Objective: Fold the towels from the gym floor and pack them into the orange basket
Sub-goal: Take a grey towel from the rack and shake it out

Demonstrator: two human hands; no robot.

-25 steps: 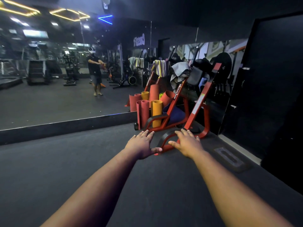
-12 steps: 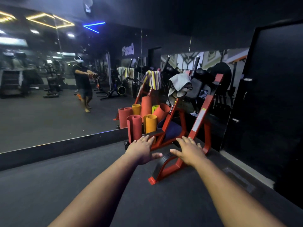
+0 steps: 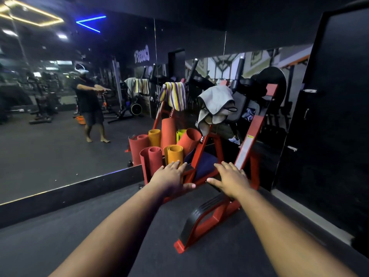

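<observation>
Fingers (image 3: 175, 164) of both hands straight and spread, holding nothing: left hand (image 3: 172, 179), right hand (image 3: 231, 180), palms down, now nearer the red frame (image 3: 247, 148) than a second ago. Surface: dark gym floor (image 3: 60, 242); mirror wall (image 3: 60, 152) far left. Towels, two, hung on the frame, not on the floor: striped towel (image 3: 175, 95), grey towel (image 3: 215, 104). Rolled mats (image 3: 169, 152) stand left of the frame, count unclear. Orange basket (image 3: 80, 119) seen in the mirror.

Dark gym floor (image 3: 60, 232), mirror wall (image 3: 60, 116), red machine (image 3: 209, 222).
</observation>
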